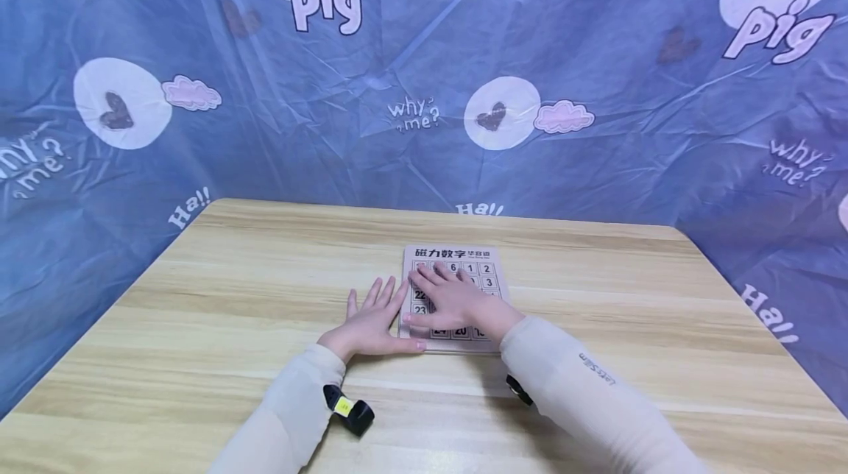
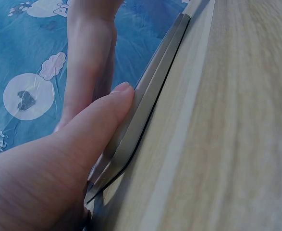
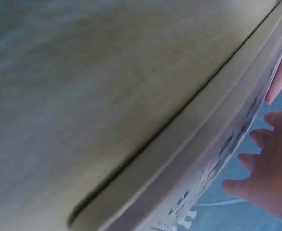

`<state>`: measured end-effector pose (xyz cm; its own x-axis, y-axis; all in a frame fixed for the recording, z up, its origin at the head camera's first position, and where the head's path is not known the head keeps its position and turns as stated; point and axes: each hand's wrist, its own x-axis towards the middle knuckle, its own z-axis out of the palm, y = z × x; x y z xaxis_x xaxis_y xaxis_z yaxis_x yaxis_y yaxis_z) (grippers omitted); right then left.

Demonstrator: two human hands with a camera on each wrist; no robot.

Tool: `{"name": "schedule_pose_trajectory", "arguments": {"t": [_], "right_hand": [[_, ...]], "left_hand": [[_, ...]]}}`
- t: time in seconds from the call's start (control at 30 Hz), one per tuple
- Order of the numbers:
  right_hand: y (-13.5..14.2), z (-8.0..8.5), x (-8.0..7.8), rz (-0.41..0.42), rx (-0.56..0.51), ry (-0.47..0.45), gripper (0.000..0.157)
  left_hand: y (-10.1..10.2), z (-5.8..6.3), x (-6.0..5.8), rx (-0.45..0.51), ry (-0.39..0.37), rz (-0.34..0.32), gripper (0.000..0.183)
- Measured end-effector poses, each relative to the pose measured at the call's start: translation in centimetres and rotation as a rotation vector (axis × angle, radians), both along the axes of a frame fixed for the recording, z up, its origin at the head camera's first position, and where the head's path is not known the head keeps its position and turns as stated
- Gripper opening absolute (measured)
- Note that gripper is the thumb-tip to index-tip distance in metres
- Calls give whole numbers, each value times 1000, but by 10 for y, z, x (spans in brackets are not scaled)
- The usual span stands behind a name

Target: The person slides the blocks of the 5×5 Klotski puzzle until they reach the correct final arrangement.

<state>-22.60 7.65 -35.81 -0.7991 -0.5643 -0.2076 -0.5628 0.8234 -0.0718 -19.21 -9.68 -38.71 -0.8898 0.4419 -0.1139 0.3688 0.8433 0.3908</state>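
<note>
In the lower centre of the head view, a number board is lying on the wooden table. At its lower left, the left hand is lying with fingers spread, its thumb bracing the near edge but gripping nothing. The right hand is reaching over the middle, fingers fairly straight and parted, holding nothing; whether they are touching the face, I cannot tell. The board could be sliding or twisting if the right hand were pushing sideways, since the left hand is only bracing it; the right palm is also covering numbers, so a wrong piece could be getting nudged. The board's frame is holding rows of numbered tiles: 6, 1 and 2 are showing at upper right, 22 and 23 at left, while any gap is hiding beneath the hand
</note>
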Motion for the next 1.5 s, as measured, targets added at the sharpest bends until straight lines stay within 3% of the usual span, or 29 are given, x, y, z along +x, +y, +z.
{"name": "schedule_pose_trajectory", "arguments": {"t": [0.3, 1.03, 1.27, 1.5], "right_hand": [[-2, -3, -4, -21, 23, 9, 87], [2, -2, 20, 53, 18, 14, 83], [10, -1, 20, 28, -49, -17, 80], [33, 3, 13, -31, -111, 9, 78]], "left_hand": [[1, 3, -1, 6, -3, -2, 105], [-1, -1, -1, -6, 28, -2, 103], [0, -1, -1, -2, 21, -10, 104], [0, 2, 0, 1, 0, -3, 106]]}}
